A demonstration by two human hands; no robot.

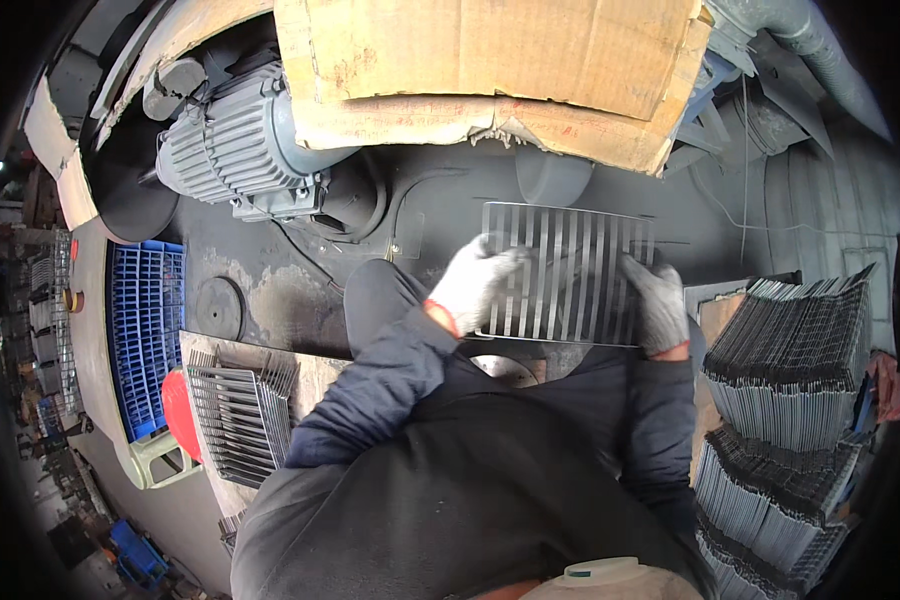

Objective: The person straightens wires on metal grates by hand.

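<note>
A flat metal grate (570, 285) with several parallel bars is held up in front of me. My left hand (473, 282), in a pale work glove with a red cuff, is closed on its left edge. Gloved the same way, my right hand (660, 303) grips the right edge. The undersides of both grips are hidden. Just beyond the grate's far edge, a grey wheel (555, 178) shows beneath a cardboard cover (500, 50).
A grey electric motor (232, 140) stands at the far left. Stacked grates (785, 350) fill the right side in several piles. At my left are more grates (235, 420), a blue plastic crate (148, 335) and a round dark disc (219, 307).
</note>
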